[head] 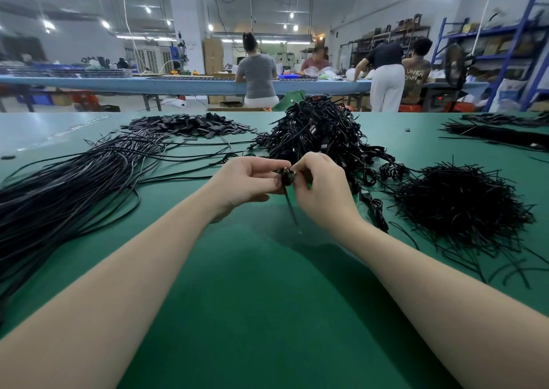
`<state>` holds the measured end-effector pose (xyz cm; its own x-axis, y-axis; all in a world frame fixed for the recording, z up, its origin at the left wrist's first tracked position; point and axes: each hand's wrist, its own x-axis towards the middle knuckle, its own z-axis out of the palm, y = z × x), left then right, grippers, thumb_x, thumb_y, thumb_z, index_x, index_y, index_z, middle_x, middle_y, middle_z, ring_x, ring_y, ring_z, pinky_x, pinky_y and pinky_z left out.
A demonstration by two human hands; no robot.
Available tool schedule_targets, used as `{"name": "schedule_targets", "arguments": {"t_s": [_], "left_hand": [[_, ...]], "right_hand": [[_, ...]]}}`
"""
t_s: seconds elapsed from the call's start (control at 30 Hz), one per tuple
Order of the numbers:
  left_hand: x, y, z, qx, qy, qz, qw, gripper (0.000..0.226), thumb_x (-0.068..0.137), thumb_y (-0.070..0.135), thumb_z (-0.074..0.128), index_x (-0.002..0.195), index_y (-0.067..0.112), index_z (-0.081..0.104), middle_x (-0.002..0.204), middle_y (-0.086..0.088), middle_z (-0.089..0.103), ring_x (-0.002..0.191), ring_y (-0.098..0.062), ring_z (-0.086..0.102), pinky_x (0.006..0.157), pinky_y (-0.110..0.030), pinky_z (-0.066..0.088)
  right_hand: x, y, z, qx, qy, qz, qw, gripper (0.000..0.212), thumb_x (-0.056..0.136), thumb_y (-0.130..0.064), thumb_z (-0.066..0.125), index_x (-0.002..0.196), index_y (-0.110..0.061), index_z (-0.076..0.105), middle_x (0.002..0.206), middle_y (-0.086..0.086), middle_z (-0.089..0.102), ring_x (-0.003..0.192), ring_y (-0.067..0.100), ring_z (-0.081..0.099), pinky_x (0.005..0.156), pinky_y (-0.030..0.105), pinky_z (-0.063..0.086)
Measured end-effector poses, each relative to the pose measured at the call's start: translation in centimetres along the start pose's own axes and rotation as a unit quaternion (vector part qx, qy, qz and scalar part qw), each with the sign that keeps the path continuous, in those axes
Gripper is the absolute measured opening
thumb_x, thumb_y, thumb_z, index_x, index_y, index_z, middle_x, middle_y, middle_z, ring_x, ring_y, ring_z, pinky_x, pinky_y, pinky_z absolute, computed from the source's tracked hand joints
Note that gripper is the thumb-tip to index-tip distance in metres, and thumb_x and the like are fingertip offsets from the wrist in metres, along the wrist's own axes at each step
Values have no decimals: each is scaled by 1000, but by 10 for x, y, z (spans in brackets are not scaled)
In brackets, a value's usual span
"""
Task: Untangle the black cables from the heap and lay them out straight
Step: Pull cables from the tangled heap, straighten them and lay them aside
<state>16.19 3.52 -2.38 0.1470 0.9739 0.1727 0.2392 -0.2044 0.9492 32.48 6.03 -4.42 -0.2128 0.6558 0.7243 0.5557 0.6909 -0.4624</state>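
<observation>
Both hands meet above the green table at a small coiled black cable bundle. My left hand pinches the coil from the left, and my right hand pinches it from the right with curled fingers. A short black tail hangs down from the coil between the hands. Just behind them rises the tangled heap of black cables. A broad sheaf of straightened black cables lies along the left side of the table.
A mound of short black twist ties sits at the right. Small flat black pieces are piled at the back left, more cable bundles at the far right. Several people work at a blue bench beyond.
</observation>
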Motion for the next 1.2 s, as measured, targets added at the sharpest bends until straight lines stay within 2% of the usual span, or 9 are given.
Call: {"name": "schedule_targets", "arguments": {"t_s": [0.17, 0.3, 0.43, 0.53, 0.67, 0.77, 0.97, 1.1, 1.2], "left_hand": [[1, -3, 0, 117, 66, 128, 983, 23, 80, 9, 75, 95, 26, 73, 95, 4, 70, 86, 0, 62, 81, -10, 48], [3, -3, 3, 55, 94, 60, 992, 6, 87, 23, 69, 92, 26, 67, 70, 13, 69, 66, 0, 61, 60, -13, 50], [2, 2, 9, -97, 100, -28, 990, 34, 90, 22, 66, 119, 20, 48, 69, -5, 63, 47, -11, 58, 41, -21, 44], [3, 10, 11, -159, 99, -100, 977, 28, 92, 17, 61, 115, 24, 47, 57, 0, 59, 40, -10, 49, 38, -16, 38], [4, 14, 11, -244, 60, -163, 954, 12, 93, 17, 55, 81, 20, 55, 49, 6, 51, 37, -4, 44, 35, -12, 33], [3, 11, 8, -258, 38, -118, 958, 25, 98, 13, 38, 101, 17, 63, 59, 1, 60, 44, -8, 52, 43, -14, 39], [-2, -3, 9, -10, 57, 30, 998, 29, 88, -3, 63, 100, 23, 69, 91, -7, 64, 78, -9, 57, 70, -9, 47], [2, -7, 10, 42, 122, 97, 987, 12, 89, 3, 65, 99, 5, 69, 86, 1, 69, 69, 8, 61, 69, -4, 44], [5, -9, 9, 110, 145, 129, 975, 7, 92, 13, 63, 89, 17, 68, 69, 7, 60, 57, 4, 49, 58, -7, 38]], "right_hand": [[-1, -3, 1, 2, -4, -15, 1000, 6, 87, -2, 56, 81, -3, 57, 82, 2, 52, 74, 23, 50, 67, 36, 41], [0, -8, 1, -15, 2, -45, 999, 9, 89, -3, 54, 82, 0, 58, 83, 11, 57, 75, 29, 53, 68, 44, 43], [-1, -13, 0, -61, -6, -113, 992, 11, 88, 1, 54, 78, 5, 57, 78, 19, 54, 65, 37, 50, 59, 43, 41], [0, -16, -1, -138, -10, -178, 974, 6, 81, 7, 60, 75, 5, 57, 73, 20, 54, 60, 35, 52, 59, 33, 35], [-1, -15, 0, -163, 17, -196, 967, 7, 80, 5, 61, 74, 3, 58, 71, 17, 56, 59, 34, 53, 58, 36, 40], [-2, -10, 5, -62, 13, -92, 994, 8, 88, -2, 56, 82, 0, 60, 82, 13, 60, 74, 34, 55, 67, 41, 43], [-2, 3, 10, 16, -9, 29, 999, 9, 92, -13, 57, 84, -14, 61, 83, -5, 56, 78, 10, 47, 67, 23, 34], [-2, -1, 11, 39, 1, 33, 999, 12, 92, -14, 58, 91, -13, 70, 82, -10, 60, 81, 11, 54, 72, 23, 43], [-2, -6, 11, 56, 8, 38, 998, 14, 92, -11, 59, 95, -12, 72, 84, -8, 65, 80, 9, 57, 73, 19, 43]]}}
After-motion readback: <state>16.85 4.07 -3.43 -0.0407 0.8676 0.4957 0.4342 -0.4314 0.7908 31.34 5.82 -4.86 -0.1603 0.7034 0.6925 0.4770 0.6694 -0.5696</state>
